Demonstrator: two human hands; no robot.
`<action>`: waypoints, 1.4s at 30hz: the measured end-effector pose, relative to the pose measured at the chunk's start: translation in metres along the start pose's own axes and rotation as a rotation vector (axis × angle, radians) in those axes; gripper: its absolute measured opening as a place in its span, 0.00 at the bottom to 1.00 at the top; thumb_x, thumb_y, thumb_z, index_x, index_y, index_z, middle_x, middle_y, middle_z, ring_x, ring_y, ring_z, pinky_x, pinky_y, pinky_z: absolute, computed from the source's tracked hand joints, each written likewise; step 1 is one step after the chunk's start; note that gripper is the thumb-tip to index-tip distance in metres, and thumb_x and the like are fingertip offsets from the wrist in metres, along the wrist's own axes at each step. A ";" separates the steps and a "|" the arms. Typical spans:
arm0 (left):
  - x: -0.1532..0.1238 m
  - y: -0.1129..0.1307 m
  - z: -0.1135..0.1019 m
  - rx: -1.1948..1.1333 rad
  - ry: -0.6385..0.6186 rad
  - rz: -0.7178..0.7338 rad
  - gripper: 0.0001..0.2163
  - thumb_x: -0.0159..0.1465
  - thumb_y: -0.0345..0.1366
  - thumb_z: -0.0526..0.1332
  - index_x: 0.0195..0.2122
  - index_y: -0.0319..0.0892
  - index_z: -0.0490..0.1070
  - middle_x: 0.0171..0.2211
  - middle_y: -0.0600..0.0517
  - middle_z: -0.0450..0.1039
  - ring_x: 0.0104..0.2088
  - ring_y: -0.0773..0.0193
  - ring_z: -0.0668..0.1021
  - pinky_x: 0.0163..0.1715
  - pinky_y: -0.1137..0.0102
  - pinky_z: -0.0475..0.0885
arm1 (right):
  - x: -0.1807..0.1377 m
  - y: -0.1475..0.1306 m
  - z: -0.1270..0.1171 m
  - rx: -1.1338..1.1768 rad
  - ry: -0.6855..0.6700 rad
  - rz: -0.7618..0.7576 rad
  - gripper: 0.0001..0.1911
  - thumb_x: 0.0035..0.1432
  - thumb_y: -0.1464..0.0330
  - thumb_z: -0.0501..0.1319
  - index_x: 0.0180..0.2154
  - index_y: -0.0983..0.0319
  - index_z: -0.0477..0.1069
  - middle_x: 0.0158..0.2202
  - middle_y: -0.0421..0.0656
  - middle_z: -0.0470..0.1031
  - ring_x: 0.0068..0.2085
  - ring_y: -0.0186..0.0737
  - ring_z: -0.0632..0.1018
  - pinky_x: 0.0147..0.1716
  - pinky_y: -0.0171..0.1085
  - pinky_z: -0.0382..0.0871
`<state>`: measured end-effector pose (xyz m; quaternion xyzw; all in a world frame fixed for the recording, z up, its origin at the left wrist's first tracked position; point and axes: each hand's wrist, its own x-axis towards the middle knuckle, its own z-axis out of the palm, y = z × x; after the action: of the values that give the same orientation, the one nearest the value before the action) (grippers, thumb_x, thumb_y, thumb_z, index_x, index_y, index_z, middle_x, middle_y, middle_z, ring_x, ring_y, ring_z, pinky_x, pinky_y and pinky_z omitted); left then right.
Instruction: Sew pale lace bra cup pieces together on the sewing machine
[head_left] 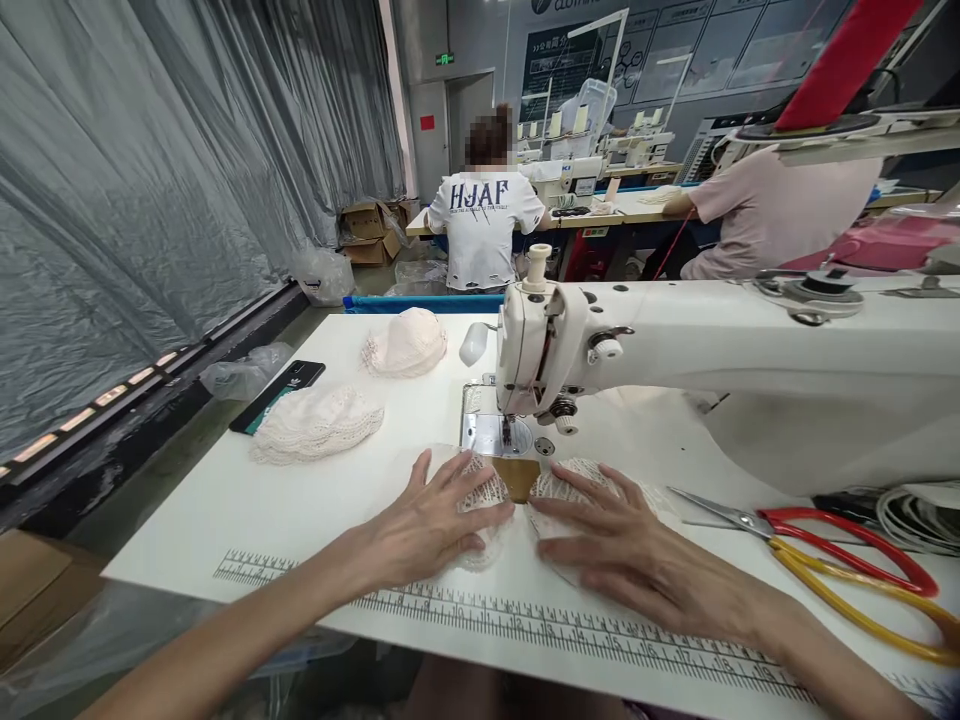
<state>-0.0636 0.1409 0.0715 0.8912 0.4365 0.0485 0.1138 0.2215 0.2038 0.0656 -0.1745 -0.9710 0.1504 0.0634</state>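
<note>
My left hand (420,525) lies flat with spread fingers on a white lace piece (493,490). Opposite it, my right hand (645,555) rests on a second lace piece (553,487), fingers stretched out and slightly blurred. The two pieces lie apart, with a brownish-gold plate (517,478) showing between them. Just beyond stands a white sewing machine (525,350), its presser foot (508,432) above the metal needle plate (480,432). Parts of both lace pieces are hidden under my fingers.
A stack of lace pieces (319,425) overlaps a dark phone (306,373) at left, with a cream rounded pile (411,343) behind. Scissors (806,520) with red and yellow handles lie right. A ruler scale (525,618) runs along the front edge. Two people sit ahead.
</note>
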 end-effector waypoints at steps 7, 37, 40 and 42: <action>0.000 0.000 0.008 0.033 0.011 0.035 0.30 0.62 0.37 0.59 0.61 0.65 0.46 0.66 0.50 0.35 0.64 0.39 0.42 0.52 0.32 0.41 | -0.026 -0.001 0.012 -0.085 0.156 0.040 0.25 0.59 0.58 0.58 0.58 0.45 0.59 0.61 0.43 0.59 0.62 0.53 0.57 0.56 0.61 0.52; 0.150 0.062 0.002 0.170 0.100 0.160 0.18 0.64 0.30 0.51 0.55 0.39 0.60 0.60 0.40 0.58 0.61 0.52 0.59 0.59 0.57 0.59 | -0.109 0.039 0.011 -0.590 0.589 0.515 0.14 0.62 0.62 0.52 0.46 0.60 0.66 0.45 0.49 0.73 0.43 0.48 0.74 0.38 0.43 0.69; 0.185 0.059 0.004 0.183 0.083 0.051 0.16 0.64 0.30 0.50 0.53 0.34 0.62 0.59 0.36 0.58 0.61 0.50 0.60 0.59 0.56 0.56 | -0.129 0.036 0.025 -0.720 0.619 0.561 0.14 0.63 0.63 0.49 0.45 0.61 0.66 0.46 0.50 0.72 0.43 0.48 0.74 0.36 0.43 0.68; 0.201 0.055 0.005 0.209 0.097 -0.021 0.16 0.64 0.30 0.50 0.53 0.33 0.62 0.58 0.36 0.58 0.60 0.49 0.61 0.58 0.55 0.57 | -0.125 0.041 0.027 -0.788 0.623 0.639 0.13 0.63 0.67 0.47 0.45 0.62 0.66 0.42 0.50 0.72 0.40 0.48 0.73 0.34 0.43 0.67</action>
<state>0.1033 0.2660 0.0772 0.8901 0.4535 0.0446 -0.0005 0.3465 0.1885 0.0182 -0.5042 -0.7887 -0.2682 0.2274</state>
